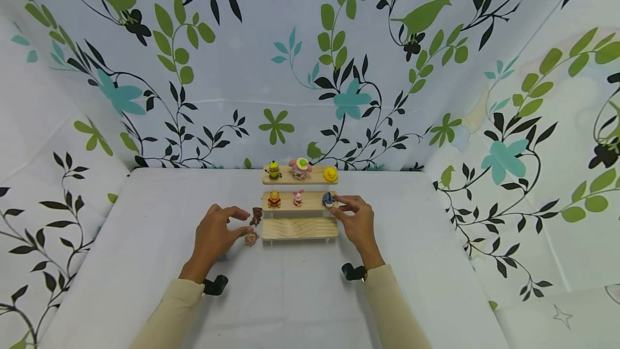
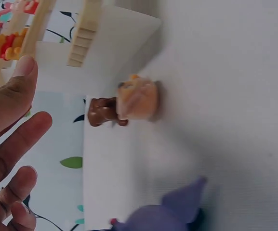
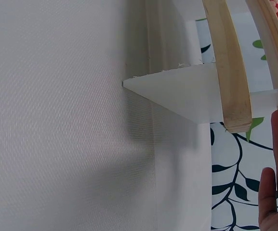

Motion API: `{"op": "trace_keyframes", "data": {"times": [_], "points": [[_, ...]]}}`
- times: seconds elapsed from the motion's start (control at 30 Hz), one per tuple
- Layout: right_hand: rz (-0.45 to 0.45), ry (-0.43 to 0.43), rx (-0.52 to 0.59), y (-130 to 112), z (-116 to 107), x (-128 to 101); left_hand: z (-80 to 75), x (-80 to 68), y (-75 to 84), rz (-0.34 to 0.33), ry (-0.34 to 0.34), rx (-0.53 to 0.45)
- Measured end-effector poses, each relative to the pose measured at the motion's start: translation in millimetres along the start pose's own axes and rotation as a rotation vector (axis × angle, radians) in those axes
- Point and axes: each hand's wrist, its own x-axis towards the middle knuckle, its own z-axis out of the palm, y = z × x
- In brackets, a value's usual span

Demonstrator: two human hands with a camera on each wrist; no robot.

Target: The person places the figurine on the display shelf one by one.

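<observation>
Eeyore figurine (image 1: 328, 199), likely light and hard, suits the side pinch of the right hand (image 1: 357, 223); left hand (image 1: 216, 235) gapes empty.

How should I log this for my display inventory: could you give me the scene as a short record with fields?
Top shelf, left to right: yellow-and-black toy, larger pink toy, yellow toy
Middle shelf, left to right: yellow bear in red, small pink toy, blue toy
Bottom shelf: pale wood
Left of shelves: brown toy, tan toy
Nearer the person: purple toy, partly visible
Left hand: fingers parted, near brown and tan toys
Right hand: thumb and forefinger pinch blue toy
</observation>
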Motion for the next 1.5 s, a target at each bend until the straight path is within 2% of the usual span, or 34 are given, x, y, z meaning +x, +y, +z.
{"op": "trace_keyframes", "data": {"times": [0.3,0.6,0.87,1.27,1.5], "points": [[-0.003,-0.009,0.016,-0.2,0.1,0.1,18.5,-10.1,-10.8,-0.025,-0.039,0.022],[-0.004,-0.003,0.022,1.1,0.3,-0.7,26.5,-8.9,-11.7,-0.021,-0.038,0.124],[0.005,-0.009,0.034,2.4,1.2,-1.2,32.4,-8.7,-15.3,-0.023,-0.082,0.207],[0.012,0.003,0.009,1.1,0.7,-0.7,31.2,-10.0,-11.6,0.022,-0.070,0.174],[0.022,-0.004,0.023,1.5,0.2,-0.5,29.5,-9.1,-8.7,0.074,-0.027,0.140]]}}
